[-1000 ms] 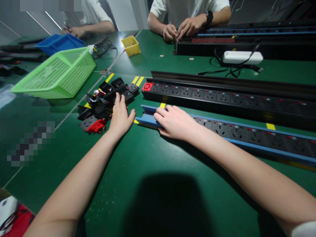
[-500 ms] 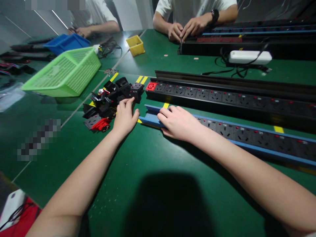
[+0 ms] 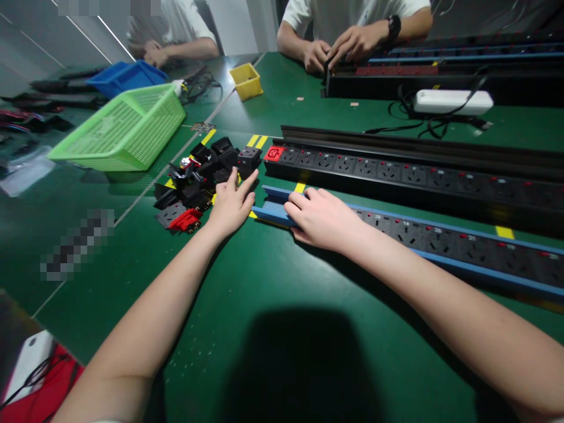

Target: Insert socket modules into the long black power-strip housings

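Note:
My left hand (image 3: 232, 202) has its fingers spread at the near right side of a pile of loose black socket modules (image 3: 200, 182); a red module (image 3: 185, 220) lies at the pile's front. One numbered black module (image 3: 249, 160) sits just past my fingertips, and nothing shows in this hand. My right hand (image 3: 324, 220) is closed over a blue channel rail (image 3: 271, 212), fingers curled into it and thumb along the near side. Black socket modules (image 3: 405, 232) fill the rail to the right of this hand. What lies under my right palm is hidden.
Behind the blue rail lies a black power strip (image 3: 348, 164) with a red end socket (image 3: 274, 154). A green basket (image 3: 127, 132), a blue bin (image 3: 126, 77) and a yellow box (image 3: 245, 82) stand farther off. Across the table (image 3: 247, 294), a person's hands (image 3: 339, 53) work on another strip.
My left hand's fingers have spread wider beside the numbered module. My right hand stays on the blue rail. The whole view has shifted slightly.

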Demonstrator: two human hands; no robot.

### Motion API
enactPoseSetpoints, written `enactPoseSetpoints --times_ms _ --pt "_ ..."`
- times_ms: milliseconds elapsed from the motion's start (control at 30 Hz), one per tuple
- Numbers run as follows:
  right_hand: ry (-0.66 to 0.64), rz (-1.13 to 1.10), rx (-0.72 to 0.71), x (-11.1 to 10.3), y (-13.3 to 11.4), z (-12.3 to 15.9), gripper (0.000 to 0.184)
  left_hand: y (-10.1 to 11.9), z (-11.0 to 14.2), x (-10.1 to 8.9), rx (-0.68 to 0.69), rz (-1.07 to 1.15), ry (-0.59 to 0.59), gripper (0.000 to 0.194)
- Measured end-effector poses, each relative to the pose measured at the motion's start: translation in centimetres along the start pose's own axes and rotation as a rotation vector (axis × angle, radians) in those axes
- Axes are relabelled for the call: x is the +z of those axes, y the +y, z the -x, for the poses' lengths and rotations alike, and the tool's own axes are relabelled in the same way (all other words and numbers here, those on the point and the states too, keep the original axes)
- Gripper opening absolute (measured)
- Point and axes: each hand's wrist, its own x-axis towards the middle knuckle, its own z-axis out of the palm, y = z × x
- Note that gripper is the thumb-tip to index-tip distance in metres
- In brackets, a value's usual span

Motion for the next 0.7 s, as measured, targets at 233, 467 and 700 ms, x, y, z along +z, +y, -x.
enactPoseSetpoints --times_ms 233,467,700 --pt "-0.004 0.033 0.005 0.0 -0.2 0.0 0.027 -0.1 0.1 0.0 -0.011 0.028 0.001 0.057" --pt "-0.031 0.023 0.015 -0.2 -0.2 0.0 0.025 -0.3 0.7 0.1 -0.021 0.086 0.068 0.05" --pt "-0.04 0.001 0.008 -0.3 -0.1 0.0 0.024 0.4 1.4 -0.3 -0.056 0.095 0.085 0.044"
